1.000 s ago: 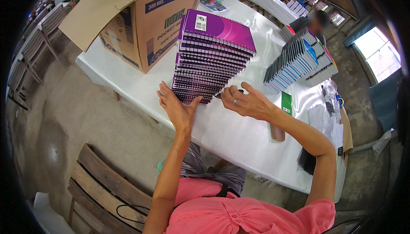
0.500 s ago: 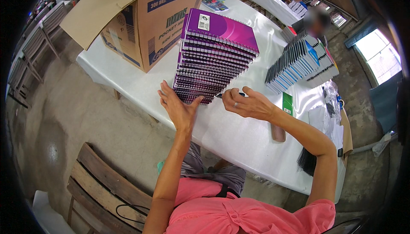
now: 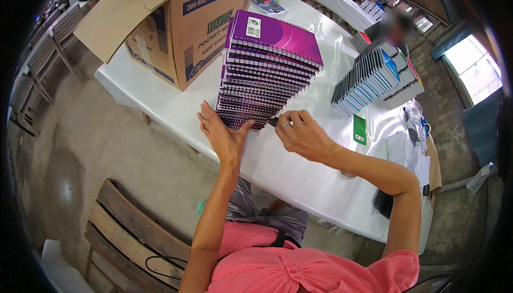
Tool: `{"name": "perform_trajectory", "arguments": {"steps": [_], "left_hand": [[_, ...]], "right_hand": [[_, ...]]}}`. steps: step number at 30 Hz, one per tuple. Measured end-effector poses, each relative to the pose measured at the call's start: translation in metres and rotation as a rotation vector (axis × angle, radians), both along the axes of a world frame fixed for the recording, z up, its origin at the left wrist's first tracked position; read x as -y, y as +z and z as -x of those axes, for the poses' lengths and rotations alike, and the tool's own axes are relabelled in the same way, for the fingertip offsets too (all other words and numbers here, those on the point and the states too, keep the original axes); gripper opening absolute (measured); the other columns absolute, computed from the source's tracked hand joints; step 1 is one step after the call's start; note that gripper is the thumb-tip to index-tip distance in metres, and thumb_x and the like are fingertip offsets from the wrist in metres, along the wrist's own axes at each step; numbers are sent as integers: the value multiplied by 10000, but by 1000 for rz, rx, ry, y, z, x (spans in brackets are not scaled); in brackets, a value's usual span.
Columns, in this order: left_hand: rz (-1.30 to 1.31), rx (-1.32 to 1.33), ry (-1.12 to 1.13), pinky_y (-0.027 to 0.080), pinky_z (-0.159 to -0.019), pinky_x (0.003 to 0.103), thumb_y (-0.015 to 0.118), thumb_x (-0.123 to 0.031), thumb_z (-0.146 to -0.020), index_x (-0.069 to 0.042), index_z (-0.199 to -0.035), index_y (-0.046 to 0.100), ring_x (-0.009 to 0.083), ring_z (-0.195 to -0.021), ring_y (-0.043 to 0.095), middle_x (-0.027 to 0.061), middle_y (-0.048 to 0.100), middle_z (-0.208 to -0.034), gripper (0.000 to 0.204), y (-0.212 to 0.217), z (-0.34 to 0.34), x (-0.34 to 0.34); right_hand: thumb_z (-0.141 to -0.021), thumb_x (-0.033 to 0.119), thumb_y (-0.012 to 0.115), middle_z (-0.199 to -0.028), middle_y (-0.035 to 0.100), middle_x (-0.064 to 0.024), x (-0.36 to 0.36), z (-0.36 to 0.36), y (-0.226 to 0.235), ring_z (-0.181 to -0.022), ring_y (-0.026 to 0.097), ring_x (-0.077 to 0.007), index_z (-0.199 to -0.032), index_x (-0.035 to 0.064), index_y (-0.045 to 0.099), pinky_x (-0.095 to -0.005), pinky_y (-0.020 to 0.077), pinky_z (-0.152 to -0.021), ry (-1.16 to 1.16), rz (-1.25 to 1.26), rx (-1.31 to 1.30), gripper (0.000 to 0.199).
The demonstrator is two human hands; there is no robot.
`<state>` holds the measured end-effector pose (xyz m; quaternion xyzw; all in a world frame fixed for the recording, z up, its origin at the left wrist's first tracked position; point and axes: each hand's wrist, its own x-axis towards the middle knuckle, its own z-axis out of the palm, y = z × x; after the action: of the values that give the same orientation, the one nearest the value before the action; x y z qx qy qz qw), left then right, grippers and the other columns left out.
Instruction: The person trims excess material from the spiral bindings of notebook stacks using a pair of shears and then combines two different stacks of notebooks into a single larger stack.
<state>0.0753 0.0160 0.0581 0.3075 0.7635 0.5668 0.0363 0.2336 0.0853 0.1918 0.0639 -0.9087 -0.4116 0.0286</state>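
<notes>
A tall stack of purple spiral-bound notebooks (image 3: 267,74) stands on the white-covered table, its wire bindings facing me. My left hand (image 3: 222,135) braces the lower left of the stack. Its fingers are stretched apart along the side, and the thumb touches the bindings near the bottom. At the lower right corner of the stack, my right hand (image 3: 302,134) is closed around a small dark tool (image 3: 273,122). The tip of this tool points at the lowest bindings; the rest of it is hidden in the fist, so its exact kind does not show.
An open cardboard box (image 3: 214,31) stands left of the stack. Blue and white spiral notebooks (image 3: 366,82) are piled at the right, with a green notebook (image 3: 360,129) nearby. A person (image 3: 396,28) is beyond them. A wooden chair (image 3: 133,234) is at lower left.
My right hand has turned over and closed more tightly round the dark tool. The forearm has shifted down, covering most of the brown object on the table. My left hand stays put.
</notes>
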Motion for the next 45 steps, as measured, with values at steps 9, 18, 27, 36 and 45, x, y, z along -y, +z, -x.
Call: {"name": "perform_trajectory", "arguments": {"steps": [9, 18, 27, 36, 45], "left_hand": [[-66, 35, 4, 148, -1187, 531, 928, -372, -592, 59, -1519, 119, 476, -1463, 156, 286, 209, -1569, 1303, 0, -1, 1], [-139, 120, -13, 189, -1190, 463, 936, -254, -604, -31, -1555, 66, 431, -1466, 157, 308, 189, -1568, 1308, 2, -4, -6], [-141, 149, -19, 191, -1189, 465, 938, -256, -604, -27, -1552, 66, 435, -1459, 171, 312, 187, -1566, 1308, 5, -6, -4], [-112, 119, -9, 180, -1192, 490, 935, -349, -581, 59, -1524, 83, 490, -1454, 157, 298, 211, -1562, 1336, 6, -2, -3], [-195, 42, -13, 129, -1207, 460, 928, -211, -615, -27, -1558, 29, 421, -1490, 100, 277, 148, -1595, 1315, 12, -1, -7]], "right_hand": [[-771, 166, 644, -1101, 592, -100, -7, -5, 29, -1085, 542, -235, -1086, 33, 610, -404, 451, -912, -191, 87, -3, 344], [-846, 193, 583, -1171, 552, -10, -35, -11, 24, -1097, 489, -157, -1172, 108, 574, -327, 436, -912, 147, -105, 21, 336], [-830, 219, 577, -1083, 594, -50, -22, -6, 22, -996, 519, -182, -1069, 82, 620, -314, 432, -811, 108, -62, 54, 279], [-751, 168, 623, -928, 617, -143, 25, 10, 8, -904, 578, -274, -953, 17, 676, -428, 469, -766, -322, -56, 32, 257], [-831, 189, 621, -1129, 551, -17, -27, -27, 44, -1107, 503, -166, -1145, 105, 592, -363, 432, -952, 46, -26, -73, 326]]}}
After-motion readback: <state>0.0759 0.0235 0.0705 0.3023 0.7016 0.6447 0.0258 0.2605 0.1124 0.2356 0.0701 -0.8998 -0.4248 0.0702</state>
